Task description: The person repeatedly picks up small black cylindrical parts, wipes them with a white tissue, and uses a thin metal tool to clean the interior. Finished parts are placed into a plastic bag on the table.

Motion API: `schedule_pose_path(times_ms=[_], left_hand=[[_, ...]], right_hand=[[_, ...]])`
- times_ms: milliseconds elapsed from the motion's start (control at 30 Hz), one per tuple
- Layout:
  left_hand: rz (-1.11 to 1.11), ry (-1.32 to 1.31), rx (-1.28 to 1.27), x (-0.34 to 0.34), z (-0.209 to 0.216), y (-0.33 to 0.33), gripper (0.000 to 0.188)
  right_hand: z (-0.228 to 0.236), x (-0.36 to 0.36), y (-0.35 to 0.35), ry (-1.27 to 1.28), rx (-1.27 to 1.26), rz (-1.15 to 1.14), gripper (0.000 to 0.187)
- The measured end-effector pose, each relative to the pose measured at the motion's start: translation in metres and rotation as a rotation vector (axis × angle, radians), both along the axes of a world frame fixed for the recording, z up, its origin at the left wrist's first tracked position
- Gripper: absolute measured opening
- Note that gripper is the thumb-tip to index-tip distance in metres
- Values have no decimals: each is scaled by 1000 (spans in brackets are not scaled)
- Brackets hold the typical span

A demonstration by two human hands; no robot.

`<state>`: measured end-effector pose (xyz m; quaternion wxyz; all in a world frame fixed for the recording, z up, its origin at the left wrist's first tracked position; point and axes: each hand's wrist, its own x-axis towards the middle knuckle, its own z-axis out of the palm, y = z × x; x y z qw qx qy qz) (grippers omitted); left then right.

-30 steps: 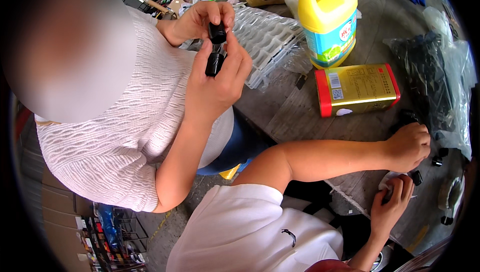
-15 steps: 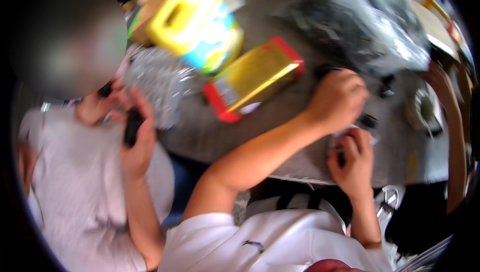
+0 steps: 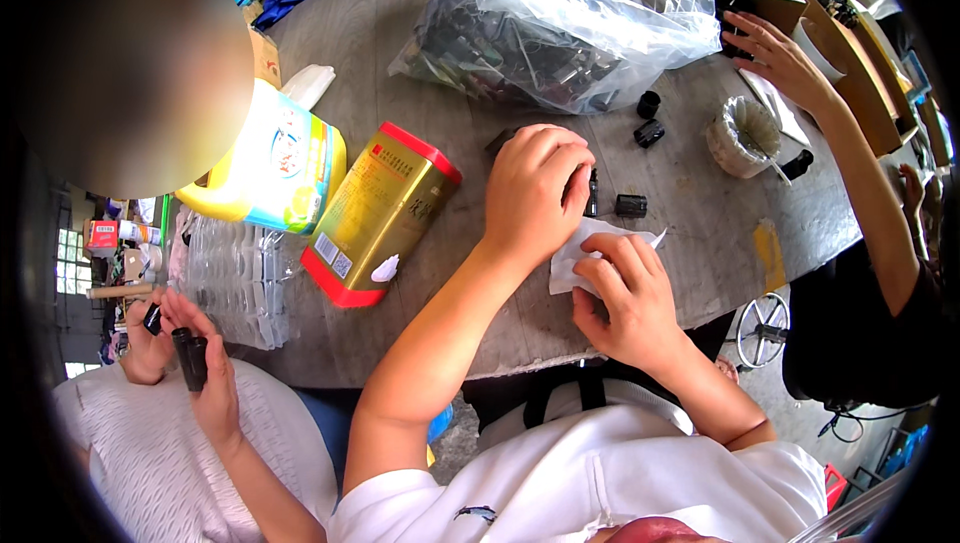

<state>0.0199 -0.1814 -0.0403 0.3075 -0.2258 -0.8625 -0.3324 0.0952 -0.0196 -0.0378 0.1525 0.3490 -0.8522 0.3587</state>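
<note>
My left hand (image 3: 538, 185) hovers over the table with its fingers curled down, and its back hides what they hold, if anything. A dark piece (image 3: 500, 142) shows at its far edge, and a slim black cylinder (image 3: 592, 195) stands just beside it. My right hand (image 3: 632, 301) is nearer the table's front edge, fingers bent and closed on a white tissue (image 3: 570, 265), part of which sticks out beyond them. A short black cylinder (image 3: 631, 206) lies just past the tissue.
Gold-and-red tin (image 3: 385, 213) and yellow jug (image 3: 290, 158) stand left, beside clear plastic trays (image 3: 235, 273). A clear bag of black parts (image 3: 570, 43) sits at the back. A lined cup (image 3: 743, 138) is right. A person at left holds black tubes (image 3: 190, 358); another's hand (image 3: 780, 58) reaches in.
The view has shifted and become sharper. My right hand has turned palm down over the white tissue. My left hand remains curled above the table. The person at left still handles black pieces.
</note>
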Motion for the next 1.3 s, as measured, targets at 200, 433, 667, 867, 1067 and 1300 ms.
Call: schedule_pose_path(times_ms=[200,433,667,867,1067,1300], left_hand=[[16,42,64,-2,1,-8,9],[-2,29,120,-1,-6,-8,12],[235,-14,-73,60,52,-4,32],[473,19,-32,140,62,-74,47],[798,-200,102,161,29,-121,96],[589,-299,276,138,22,-96,102]], right_hand=[[0,1,-4,25,-17,-4,32],[62,-9,-37,295,14,166,33],[108,-60,-75,340,140,240,17],[113,-92,-120,248,233,425,26],[91,-110,-163,364,618,526,69],[83,-153,-166,495,601,417,54]])
